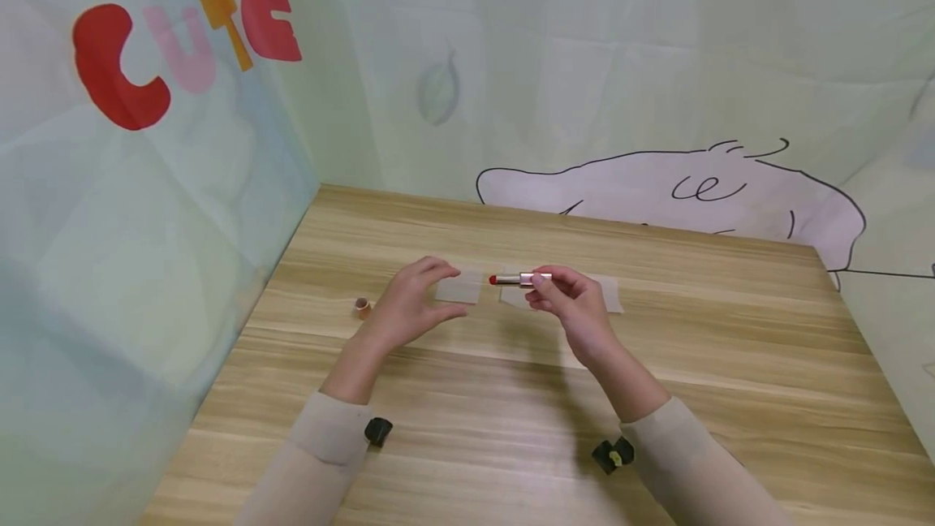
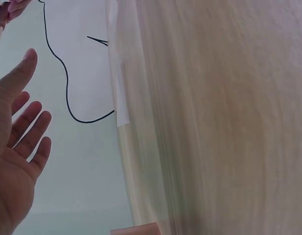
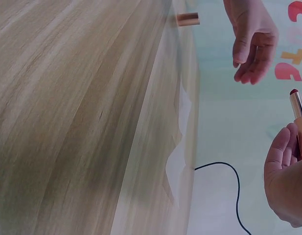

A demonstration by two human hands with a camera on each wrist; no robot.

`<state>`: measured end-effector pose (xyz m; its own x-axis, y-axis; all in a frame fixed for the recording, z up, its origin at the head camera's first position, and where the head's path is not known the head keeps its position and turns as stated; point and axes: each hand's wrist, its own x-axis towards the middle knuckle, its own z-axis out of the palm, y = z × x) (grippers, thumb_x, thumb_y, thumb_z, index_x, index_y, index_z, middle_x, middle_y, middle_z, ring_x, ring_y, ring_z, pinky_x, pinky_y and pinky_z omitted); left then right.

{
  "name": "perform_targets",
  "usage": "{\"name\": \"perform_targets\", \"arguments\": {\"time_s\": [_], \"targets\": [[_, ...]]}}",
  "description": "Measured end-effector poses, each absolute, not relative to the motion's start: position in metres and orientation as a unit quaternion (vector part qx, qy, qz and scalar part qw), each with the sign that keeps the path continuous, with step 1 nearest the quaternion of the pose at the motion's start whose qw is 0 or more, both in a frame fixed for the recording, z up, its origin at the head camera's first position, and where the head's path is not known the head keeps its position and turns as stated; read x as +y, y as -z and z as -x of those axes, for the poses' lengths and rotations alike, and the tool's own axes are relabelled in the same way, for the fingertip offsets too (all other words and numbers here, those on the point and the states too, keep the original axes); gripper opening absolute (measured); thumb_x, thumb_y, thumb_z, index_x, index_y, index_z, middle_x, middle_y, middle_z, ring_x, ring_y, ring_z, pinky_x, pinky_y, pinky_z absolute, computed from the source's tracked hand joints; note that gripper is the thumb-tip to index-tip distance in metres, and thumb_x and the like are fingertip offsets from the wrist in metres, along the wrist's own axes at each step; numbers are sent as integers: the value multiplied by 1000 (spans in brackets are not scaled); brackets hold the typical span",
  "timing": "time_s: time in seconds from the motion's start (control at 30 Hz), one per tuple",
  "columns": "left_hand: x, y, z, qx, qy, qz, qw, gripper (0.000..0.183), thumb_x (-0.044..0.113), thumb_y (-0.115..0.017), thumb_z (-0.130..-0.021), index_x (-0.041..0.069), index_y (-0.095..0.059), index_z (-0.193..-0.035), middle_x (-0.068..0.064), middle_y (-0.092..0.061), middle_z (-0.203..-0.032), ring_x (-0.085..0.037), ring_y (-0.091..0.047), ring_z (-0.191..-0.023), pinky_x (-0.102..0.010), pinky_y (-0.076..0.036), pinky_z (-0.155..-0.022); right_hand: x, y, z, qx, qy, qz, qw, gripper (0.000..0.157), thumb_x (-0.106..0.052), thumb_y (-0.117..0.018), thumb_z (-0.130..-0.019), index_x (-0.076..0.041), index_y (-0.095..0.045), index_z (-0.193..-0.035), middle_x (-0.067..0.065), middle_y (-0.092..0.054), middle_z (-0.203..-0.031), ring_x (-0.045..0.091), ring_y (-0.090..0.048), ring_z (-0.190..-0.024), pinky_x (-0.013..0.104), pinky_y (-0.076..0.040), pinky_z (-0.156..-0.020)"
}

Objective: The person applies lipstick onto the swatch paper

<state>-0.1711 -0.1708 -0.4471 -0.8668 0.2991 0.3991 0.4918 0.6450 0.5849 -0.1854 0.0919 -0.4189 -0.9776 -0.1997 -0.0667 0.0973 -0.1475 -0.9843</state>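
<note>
My right hand (image 1: 577, 311) pinches a lipstick (image 1: 520, 279) by its base, the red tip pointing left toward my other hand. In the right wrist view the lipstick (image 3: 298, 115) shows its bullet bare above a metallic sleeve. My left hand (image 1: 409, 299) is held with thumb and fingers spread apart and nothing between them. The left wrist view shows the same left hand (image 2: 18, 132) with its palm exposed. On the table just left of that hand stands the lipstick cap (image 1: 362, 308), a small copper-coloured tube.
Thin white paper pieces lie on the wooden table (image 1: 467, 428): one sheet (image 1: 458, 288) beside the left hand, another (image 1: 610, 295) partly behind the right. Printed cloth walls (image 1: 380, 104) rise at the back and left edges.
</note>
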Motion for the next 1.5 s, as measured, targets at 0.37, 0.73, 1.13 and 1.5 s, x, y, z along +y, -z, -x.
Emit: {"name": "perform_targets", "arguments": {"time_s": [0.37, 0.73, 1.13, 1.5], "targets": [[-177, 453, 168, -914, 347, 190, 94, 54, 21, -90, -77, -3, -69, -121, -12, -66, -120, -30, -63, -114, -44, -51, -100, 90, 421, 187, 651, 751, 37, 101, 23, -6, -64, -100, 12, -62, -115, 2, -72, -88, 13, -70, -77, 28, -61, -77], [-180, 463, 173, -924, 328, 190, 53, 56, 23, -90, -78, -2, -68, -123, -13, -63, -126, -32, -61, -117, -45, -50, -102, 88, 421, 189, 647, 755, 34, 104, 20, -5, -64, -100, 10, -63, -113, 1, -73, -89, 13, -70, -76, 28, -61, -76], [-181, 467, 175, -934, 304, 188, 23, 57, 25, -88, -80, 0, -67, -127, -14, -61, -130, -31, -59, -120, -44, -49, -104, 89, 421, 189, 641, 760, 27, 104, 15, -5, -63, -100, 7, -64, -110, 1, -72, -89, 13, -69, -76, 27, -61, -76], [-177, 467, 179, -942, 265, 206, 0, 55, 29, -86, -83, 2, -68, -127, -11, -62, -127, -28, -61, -116, -43, -49, -103, 90, 422, 189, 643, 759, 28, 100, 16, -6, -64, -99, 7, -64, -110, 1, -73, -89, 13, -69, -75, 27, -61, -76]]}}
